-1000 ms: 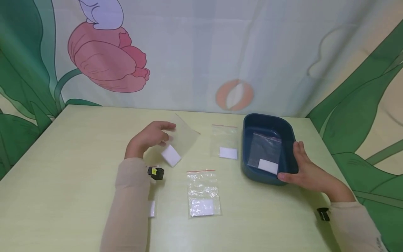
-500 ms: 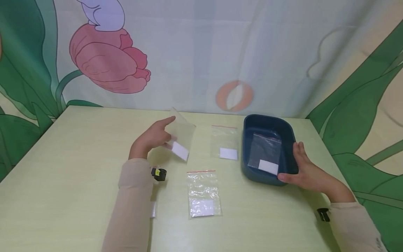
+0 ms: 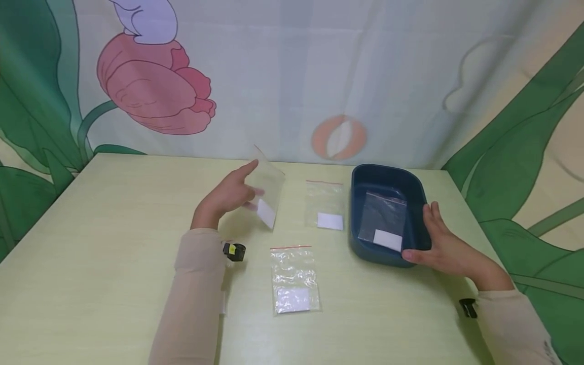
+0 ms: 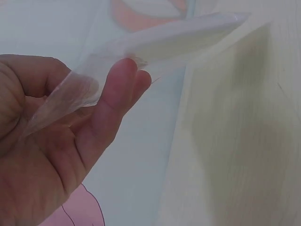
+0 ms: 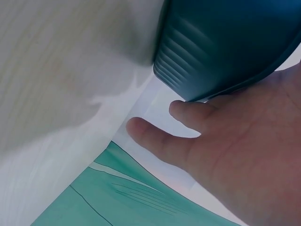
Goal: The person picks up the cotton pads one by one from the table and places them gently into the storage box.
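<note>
My left hand [image 3: 228,193] pinches a clear zip-lock bag [image 3: 270,183] with a white slip [image 3: 265,213] at its lower end. Tilted on edge, the bag leans toward the back of the table, and in the left wrist view its plastic passes between thumb and fingers. At the right, my right hand [image 3: 449,251] holds the near right corner of a dark blue box [image 3: 358,251], thumb at the front and fingers along the right side. Inside the box lies another zip-lock bag [image 3: 385,215] with a white slip. The right wrist view shows the outer fingers spread off the box wall [image 5: 211,56].
Left of the box lies a clear bag [image 3: 324,197] with a red seal line and white slip. A similar bag [image 3: 294,274] lies nearer the front. The left sleeve [image 3: 193,299] mostly hides one more. A printed curtain [image 3: 255,101] hangs behind the table.
My left hand has risen and shifted slightly right with the bag, which has turned from lying flatter to standing more on edge. My right hand and the box stay put.
</note>
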Action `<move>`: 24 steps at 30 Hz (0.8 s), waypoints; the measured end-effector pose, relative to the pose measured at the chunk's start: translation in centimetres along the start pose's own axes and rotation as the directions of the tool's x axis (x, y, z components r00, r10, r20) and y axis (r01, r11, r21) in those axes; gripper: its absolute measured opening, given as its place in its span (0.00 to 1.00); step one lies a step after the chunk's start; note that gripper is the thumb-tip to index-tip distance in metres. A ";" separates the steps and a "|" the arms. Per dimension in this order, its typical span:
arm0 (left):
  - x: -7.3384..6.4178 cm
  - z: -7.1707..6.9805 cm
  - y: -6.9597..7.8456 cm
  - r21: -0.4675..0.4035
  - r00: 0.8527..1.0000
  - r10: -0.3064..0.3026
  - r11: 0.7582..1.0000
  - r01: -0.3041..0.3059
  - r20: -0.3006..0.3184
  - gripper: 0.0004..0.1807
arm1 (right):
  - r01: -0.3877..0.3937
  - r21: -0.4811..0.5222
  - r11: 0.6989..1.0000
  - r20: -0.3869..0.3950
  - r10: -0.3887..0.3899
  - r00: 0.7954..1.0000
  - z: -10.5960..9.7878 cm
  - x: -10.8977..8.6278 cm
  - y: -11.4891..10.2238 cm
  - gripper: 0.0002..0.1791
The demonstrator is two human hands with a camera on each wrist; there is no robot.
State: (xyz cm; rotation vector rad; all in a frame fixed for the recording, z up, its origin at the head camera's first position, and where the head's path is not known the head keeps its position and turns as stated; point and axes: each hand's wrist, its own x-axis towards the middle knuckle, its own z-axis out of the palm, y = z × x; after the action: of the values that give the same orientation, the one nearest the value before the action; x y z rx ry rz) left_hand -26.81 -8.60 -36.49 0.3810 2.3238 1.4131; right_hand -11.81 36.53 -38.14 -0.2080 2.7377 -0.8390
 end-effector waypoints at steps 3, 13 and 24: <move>0.0 0.3 0.5 -0.018 1.000 0.001 1.000 -0.001 0.012 0.47 | 0.007 0.008 1.000 0.001 -0.007 1.000 -0.1 0.0 0.1 0.69; 0.1 1.9 3.3 -0.025 0.997 0.072 0.997 -0.071 0.031 0.47 | -0.008 0.006 1.000 0.005 0.008 1.000 -0.1 0.1 0.2 0.70; -0.2 4.1 5.2 -0.005 0.987 0.144 0.990 -0.144 0.074 0.48 | -0.019 -0.028 0.999 -0.007 0.019 1.000 -0.1 0.2 0.1 0.69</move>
State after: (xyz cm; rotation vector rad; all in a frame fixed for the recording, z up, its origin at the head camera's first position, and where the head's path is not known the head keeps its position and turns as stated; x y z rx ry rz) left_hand -24.65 -3.12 -33.50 0.6022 2.2762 1.4393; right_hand -12.03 36.69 -38.15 -0.1852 2.7543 -0.7980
